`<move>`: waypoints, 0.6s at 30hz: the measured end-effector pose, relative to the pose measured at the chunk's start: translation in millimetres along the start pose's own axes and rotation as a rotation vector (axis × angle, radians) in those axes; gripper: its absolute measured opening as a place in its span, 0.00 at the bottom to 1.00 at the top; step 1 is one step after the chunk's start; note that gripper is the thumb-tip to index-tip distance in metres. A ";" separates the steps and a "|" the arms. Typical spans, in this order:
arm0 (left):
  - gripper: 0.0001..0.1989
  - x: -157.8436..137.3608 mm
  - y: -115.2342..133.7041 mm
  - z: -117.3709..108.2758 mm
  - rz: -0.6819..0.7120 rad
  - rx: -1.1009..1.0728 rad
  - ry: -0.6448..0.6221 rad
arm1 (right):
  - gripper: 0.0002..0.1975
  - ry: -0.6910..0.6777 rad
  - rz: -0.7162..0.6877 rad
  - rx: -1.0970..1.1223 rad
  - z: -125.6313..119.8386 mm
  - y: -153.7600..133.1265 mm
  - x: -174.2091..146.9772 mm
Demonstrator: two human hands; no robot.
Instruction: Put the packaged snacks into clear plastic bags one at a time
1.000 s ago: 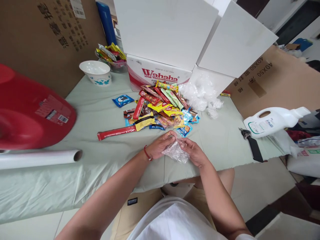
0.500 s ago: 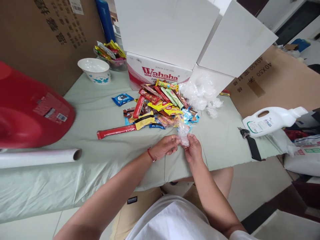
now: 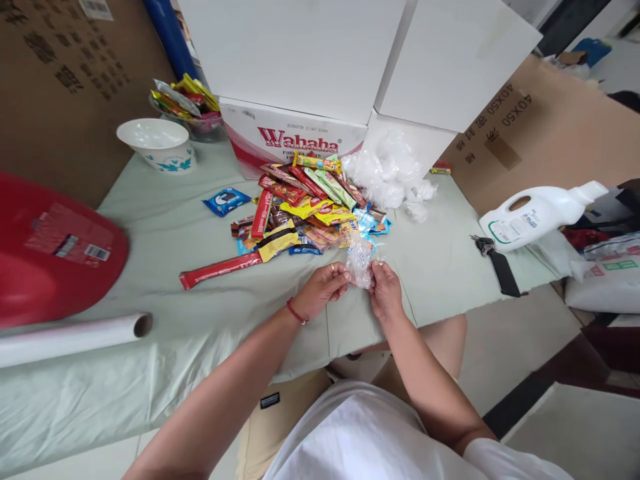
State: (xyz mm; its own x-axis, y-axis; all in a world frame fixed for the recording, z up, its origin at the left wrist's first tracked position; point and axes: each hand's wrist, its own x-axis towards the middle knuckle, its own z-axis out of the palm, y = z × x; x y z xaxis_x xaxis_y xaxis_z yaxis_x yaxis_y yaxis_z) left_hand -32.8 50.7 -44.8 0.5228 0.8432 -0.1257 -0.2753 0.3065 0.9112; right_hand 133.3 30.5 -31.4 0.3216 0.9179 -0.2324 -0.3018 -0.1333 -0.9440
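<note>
A crumpled piece of clear plastic film (image 3: 359, 263) is stretched between my two hands, above the near edge of the table. My left hand (image 3: 324, 288) pinches its left side, fingers closed. On the other side my right hand (image 3: 385, 288) grips it between thumb and fingers. Just beyond lies a heap of wrapped snacks (image 3: 310, 207), red, yellow, green and blue. A long red snack stick (image 3: 220, 268) sticks out of the heap to the left. Behind the heap, to the right, sits a pile of crumpled clear plastic (image 3: 387, 170).
A Wahaha carton (image 3: 295, 137) with raised white flaps stands behind the heap. At left are a paper bowl (image 3: 170, 157), a snack-filled clear bowl (image 3: 205, 127), a red container (image 3: 60, 247) and a white roll (image 3: 75, 337). At right lie a white jug (image 3: 537, 213) and keys with a black case (image 3: 503, 272).
The camera view has shifted, so the table's things sit further left. Both hands keep hold of the plastic film, and the gap between them looks slightly wider.
</note>
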 end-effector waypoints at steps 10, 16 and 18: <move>0.18 0.3 11.5 -4.4 0.103 0.013 0.086 | 0.22 0.067 -0.043 -0.044 -33.1 -17.9 10.2; 0.15 -0.6 11.0 -4.8 0.079 -0.069 0.117 | 0.20 -0.005 0.016 0.120 -41.4 -22.6 7.3; 0.16 -1.2 10.1 -4.5 0.042 -0.143 0.129 | 0.19 -0.037 0.043 0.167 -39.6 -23.1 5.3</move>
State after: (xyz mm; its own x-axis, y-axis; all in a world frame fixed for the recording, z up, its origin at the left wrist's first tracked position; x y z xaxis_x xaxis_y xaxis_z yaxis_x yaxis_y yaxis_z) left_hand -39.9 54.8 -37.2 0.4028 0.9035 -0.1463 -0.4117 0.3216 0.8527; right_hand 177.6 23.6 -20.1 0.2729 0.9262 -0.2602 -0.4608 -0.1116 -0.8805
